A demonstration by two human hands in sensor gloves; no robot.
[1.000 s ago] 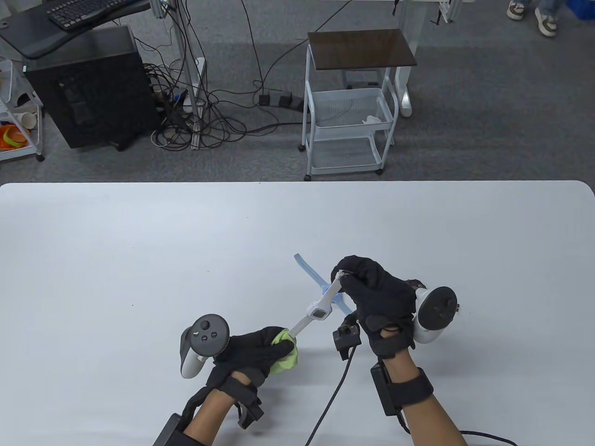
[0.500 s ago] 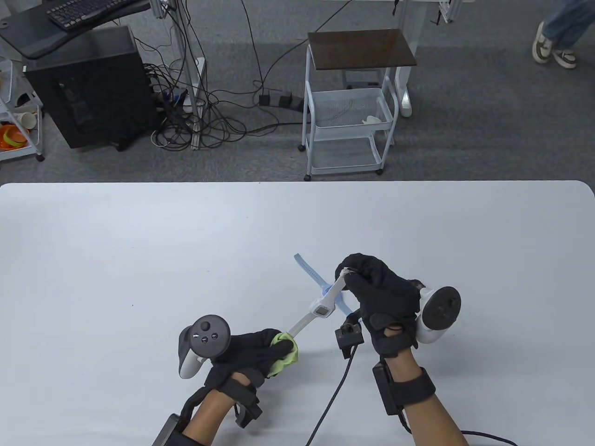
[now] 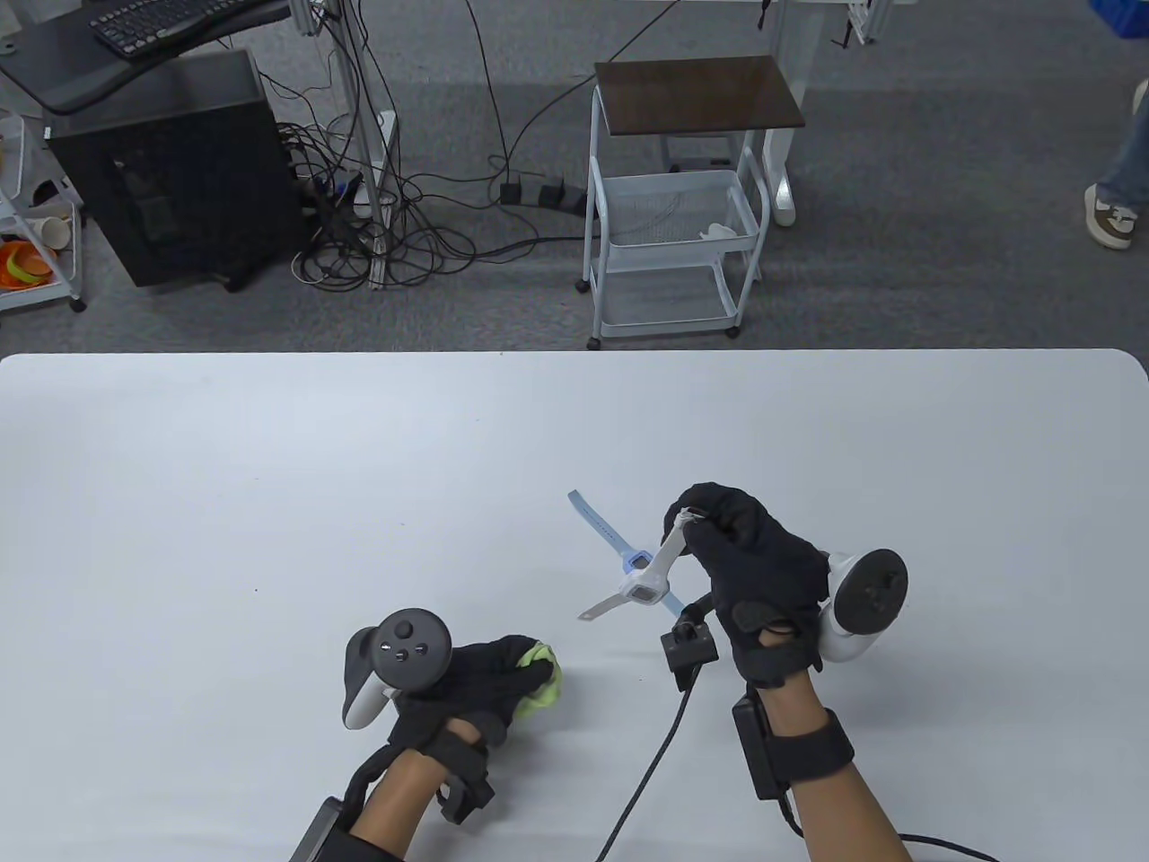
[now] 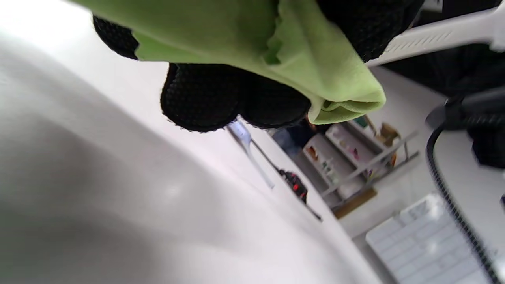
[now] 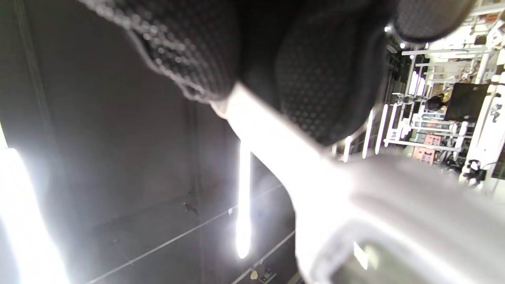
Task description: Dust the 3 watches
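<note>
Watches near desk's point(image 3: 269, 467) front edge, right of centre; left hand point(image 3: 476, 678) nearest, fingers curled round green cloth point(image 3: 543, 687), clear of strap; right hand point(image 3: 754, 575) pinches one strap end of white watch point(image 3: 642, 588), held above desk, other end hanging free; blue watch point(image 3: 597, 530) lies flat beyond; third watch not made out.
</note>
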